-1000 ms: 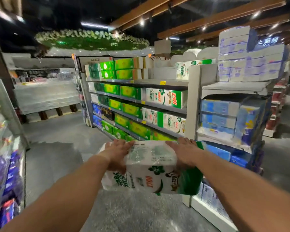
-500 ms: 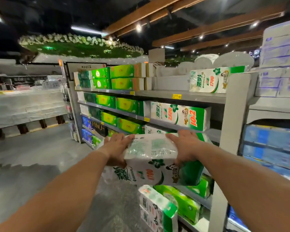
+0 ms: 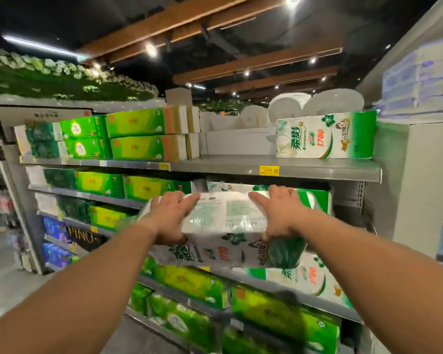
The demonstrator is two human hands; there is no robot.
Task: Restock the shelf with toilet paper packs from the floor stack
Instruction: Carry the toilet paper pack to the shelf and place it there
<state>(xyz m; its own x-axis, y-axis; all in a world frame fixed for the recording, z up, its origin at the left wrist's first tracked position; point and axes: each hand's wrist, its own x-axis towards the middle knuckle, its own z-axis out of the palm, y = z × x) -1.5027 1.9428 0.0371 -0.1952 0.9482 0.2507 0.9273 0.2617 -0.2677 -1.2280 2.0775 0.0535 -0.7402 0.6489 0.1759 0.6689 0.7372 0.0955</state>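
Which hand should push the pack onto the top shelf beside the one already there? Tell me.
Probably the left hand: the open shelf space lies left of the shelved pack. The right hand can steady the held pack.

I hold a white-and-green plastic-wrapped toilet paper pack (image 3: 225, 231) lying flat in front of the grey metal shelf (image 3: 317, 172), about level with its second tier. A matching pack (image 3: 325, 139) lies on the top tier, right end.
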